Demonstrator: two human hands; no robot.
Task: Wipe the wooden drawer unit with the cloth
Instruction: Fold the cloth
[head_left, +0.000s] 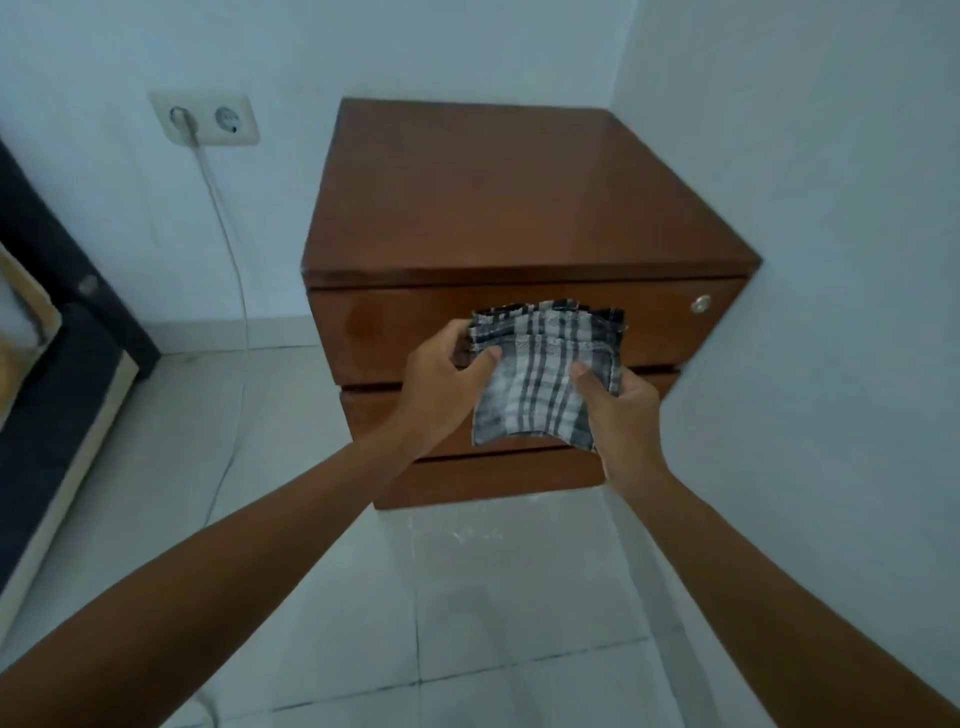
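Note:
The wooden drawer unit (498, 197) stands in the corner of the room, brown and glossy, with three drawer fronts and a small silver lock (701, 304) at the top right. A folded grey-and-white checked cloth (540, 379) hangs in front of the upper drawers, held between both hands. My left hand (441, 379) pinches its left edge with the thumb on top. My right hand (621, 415) grips its right edge, thumb pressed on the fabric. The cloth hides part of the top and middle drawer fronts.
White walls close in behind and right of the unit. A double wall socket (205, 118) at the left has a white cable (228, 249) running down to the tiled floor (467, 597). A dark bed or sofa edge (57, 332) lies far left.

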